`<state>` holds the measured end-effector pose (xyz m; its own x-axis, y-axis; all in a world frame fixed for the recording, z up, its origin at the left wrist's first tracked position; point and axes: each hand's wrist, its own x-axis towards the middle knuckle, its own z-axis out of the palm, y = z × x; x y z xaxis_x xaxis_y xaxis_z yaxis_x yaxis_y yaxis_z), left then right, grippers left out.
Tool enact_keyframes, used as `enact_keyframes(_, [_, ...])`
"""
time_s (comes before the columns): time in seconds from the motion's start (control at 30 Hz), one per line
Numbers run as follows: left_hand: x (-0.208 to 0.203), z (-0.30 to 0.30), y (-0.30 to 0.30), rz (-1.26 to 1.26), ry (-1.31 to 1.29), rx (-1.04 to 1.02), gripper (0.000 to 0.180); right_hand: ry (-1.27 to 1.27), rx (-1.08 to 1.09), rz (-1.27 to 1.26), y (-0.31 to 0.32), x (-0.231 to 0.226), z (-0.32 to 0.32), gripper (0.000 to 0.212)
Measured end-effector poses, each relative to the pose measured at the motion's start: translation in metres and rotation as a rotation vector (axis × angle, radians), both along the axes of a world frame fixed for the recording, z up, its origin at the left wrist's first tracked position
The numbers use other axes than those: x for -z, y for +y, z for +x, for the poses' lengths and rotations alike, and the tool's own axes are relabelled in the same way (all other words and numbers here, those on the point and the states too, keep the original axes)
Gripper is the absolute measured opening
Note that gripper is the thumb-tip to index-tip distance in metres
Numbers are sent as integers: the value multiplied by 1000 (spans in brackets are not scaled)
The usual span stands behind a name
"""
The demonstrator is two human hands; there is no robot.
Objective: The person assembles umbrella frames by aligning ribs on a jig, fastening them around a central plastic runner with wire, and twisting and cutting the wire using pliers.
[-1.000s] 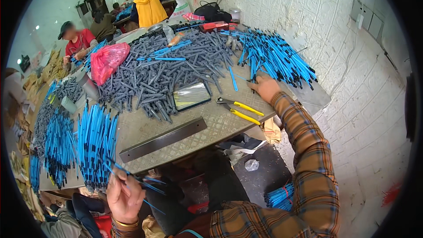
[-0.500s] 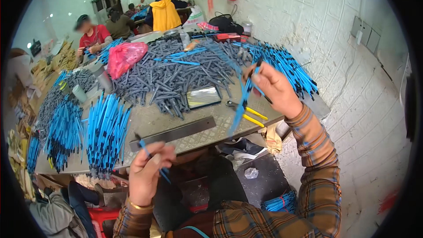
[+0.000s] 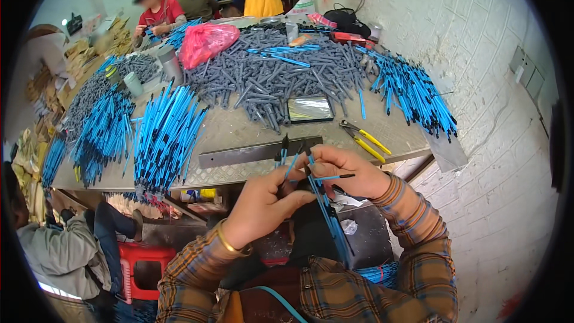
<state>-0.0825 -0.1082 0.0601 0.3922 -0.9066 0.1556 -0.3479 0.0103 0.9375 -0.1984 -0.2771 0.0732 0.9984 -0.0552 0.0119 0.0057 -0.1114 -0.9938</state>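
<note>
Just past the table's near edge, my two hands are close together. Thin blue rods with black ends (image 3: 326,203) are between them, some slanting down toward my lap. My left hand (image 3: 260,200) is closed, with a few rods standing up from its fingers. My right hand (image 3: 353,172) pinches rods, one of them sticking out sideways to the right. The fingertips partly hide where the rods meet. Beyond my hands a flat metal bar (image 3: 248,154) lies on the table (image 3: 230,128). Yellow-handled pliers (image 3: 366,140) rest to its right.
Grey tubular parts (image 3: 251,75) are heaped mid-table, with a black tray of thin pale pieces (image 3: 310,109) before them. Bundles of blue rods stand left (image 3: 164,143) and right (image 3: 412,93). A pink bag (image 3: 206,43) lies behind. A co-worker in red (image 3: 161,15) sits far left.
My hands were apart and have come together low in front of me. My right hand has moved down with its rods; my left has moved right. The view has shifted.
</note>
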Motion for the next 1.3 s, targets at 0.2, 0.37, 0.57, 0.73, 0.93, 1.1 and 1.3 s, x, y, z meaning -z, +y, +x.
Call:
enact_keyframes(0.2, [-1,-14,9,-108,-90,48,18,-21,-42,151,12,8,-6,31])
enact_keyframes(0.37, [9,-11,14,-361,35,-185,15,-165,-22,335,21,59,-36,36])
enact_keyframes(0.57, [12,-19,4,-608,526,-245,11,-151,196,-225,54,90,-61,34])
enact_keyframes(0.73, [-2,-9,12,-461,580,-240,10,-247,588,-153,23,75,-76,25])
enact_keyframes(0.93, [10,-10,16,-628,372,-323,22,-193,162,-229,0,57,-82,24])
enact_keyframes(1.1, [10,-14,3,-559,546,-124,26,-13,-82,-124,1,66,-53,28])
enact_keyframes(1.3, [14,7,6,-666,860,81,21,15,603,-706,-129,73,2,42])
